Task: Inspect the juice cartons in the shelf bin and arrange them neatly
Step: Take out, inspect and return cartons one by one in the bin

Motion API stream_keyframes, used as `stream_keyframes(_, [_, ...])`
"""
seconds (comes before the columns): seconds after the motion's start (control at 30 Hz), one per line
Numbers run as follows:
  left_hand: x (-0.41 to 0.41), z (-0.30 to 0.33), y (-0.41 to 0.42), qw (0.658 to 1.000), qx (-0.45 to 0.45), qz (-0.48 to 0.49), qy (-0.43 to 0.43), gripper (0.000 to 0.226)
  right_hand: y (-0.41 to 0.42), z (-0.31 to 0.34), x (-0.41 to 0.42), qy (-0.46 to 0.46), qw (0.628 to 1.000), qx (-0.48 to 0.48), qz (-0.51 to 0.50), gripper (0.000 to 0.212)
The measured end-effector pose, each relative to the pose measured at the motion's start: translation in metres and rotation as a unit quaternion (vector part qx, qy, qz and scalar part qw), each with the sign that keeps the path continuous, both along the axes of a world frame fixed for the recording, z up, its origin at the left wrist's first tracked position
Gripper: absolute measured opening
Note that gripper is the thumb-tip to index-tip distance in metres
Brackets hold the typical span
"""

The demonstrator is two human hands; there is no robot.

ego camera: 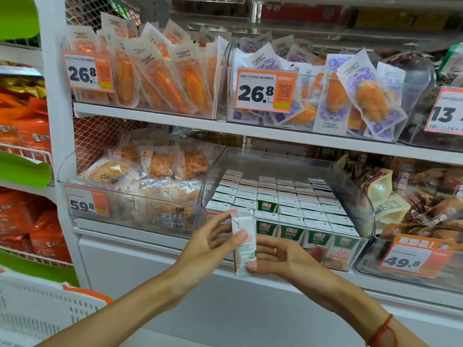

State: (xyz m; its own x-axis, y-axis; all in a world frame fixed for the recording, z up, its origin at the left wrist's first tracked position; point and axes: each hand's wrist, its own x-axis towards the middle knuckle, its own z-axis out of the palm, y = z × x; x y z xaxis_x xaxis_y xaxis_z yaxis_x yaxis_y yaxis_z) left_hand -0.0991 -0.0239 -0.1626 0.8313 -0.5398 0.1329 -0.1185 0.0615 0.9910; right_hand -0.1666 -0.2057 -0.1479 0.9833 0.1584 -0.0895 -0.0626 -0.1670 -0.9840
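Carton: we hold one juice carton (244,242) up, low in the middle of the frame, in front of the bin (360,196), to check it.
Left hand (210,242): fingers curled round its top.
Right hand (278,256): pinches its bottom.
Gap: one carton (267,206) sits lower in the rows.

— What sits at ten o'clock?
— Orange snack packets (160,71) behind a 26.8 price tag (87,72).
— And at three o'clock?
— Dark packets (426,196), possibly dried meat; below them a 49.8 tag (411,259). A white basket (45,309) at seven.
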Motion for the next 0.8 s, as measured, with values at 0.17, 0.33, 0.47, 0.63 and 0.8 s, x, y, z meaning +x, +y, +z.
stream_keyframes(0.17, [-0.001, -0.001, -0.006, 0.995, -0.029, 0.092, -0.012, 0.049, 0.012, 0.000, 0.002, -0.076, 0.986, -0.072, -0.130, 0.044])
stream_keyframes(0.33, [-0.007, -0.004, -0.014, 0.993, -0.034, 0.111, -0.016, 0.048, 0.021, -0.006, 0.000, -0.194, 0.918, -0.227, -0.260, 0.048])
stream_keyframes(0.47, [-0.002, -0.005, -0.010, 0.995, -0.024, 0.097, 0.019, 0.036, 0.014, -0.005, 0.002, -0.131, 0.949, -0.212, -0.195, 0.041])
stream_keyframes(0.63, [0.008, 0.000, -0.002, 0.995, -0.027, 0.044, 0.088, 0.029, -0.008, 0.003, 0.002, -0.011, 0.993, -0.069, -0.099, 0.042])
stream_keyframes(0.8, [0.007, -0.002, -0.001, 0.995, -0.013, -0.015, 0.100, 0.032, -0.005, 0.000, 0.002, -0.033, 0.995, -0.035, -0.089, 0.021])
